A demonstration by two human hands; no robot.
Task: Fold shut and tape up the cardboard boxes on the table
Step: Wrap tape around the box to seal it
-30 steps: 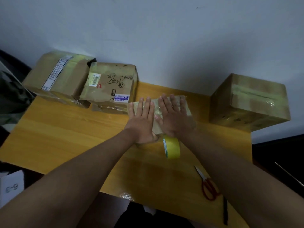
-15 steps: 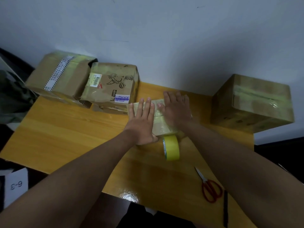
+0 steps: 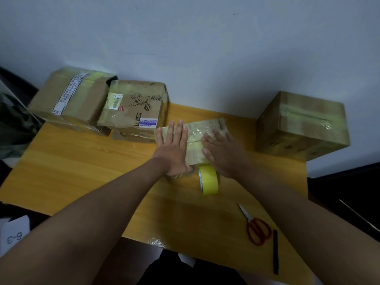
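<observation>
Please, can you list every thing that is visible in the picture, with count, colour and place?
small box: 1, brown with clear tape, table centre, under both hands
large boxes: 3, brown; two at far left, one at far right
tape roll: 1, yellow, standing on edge near the small box
scissors: 1, red handles, near right of table
black pen: 1, beside the scissors
table: 1, yellow wood
paper labelled 6-3: 1, white, lower left
left hand: flat on the box
right hand: flat on the box
</observation>
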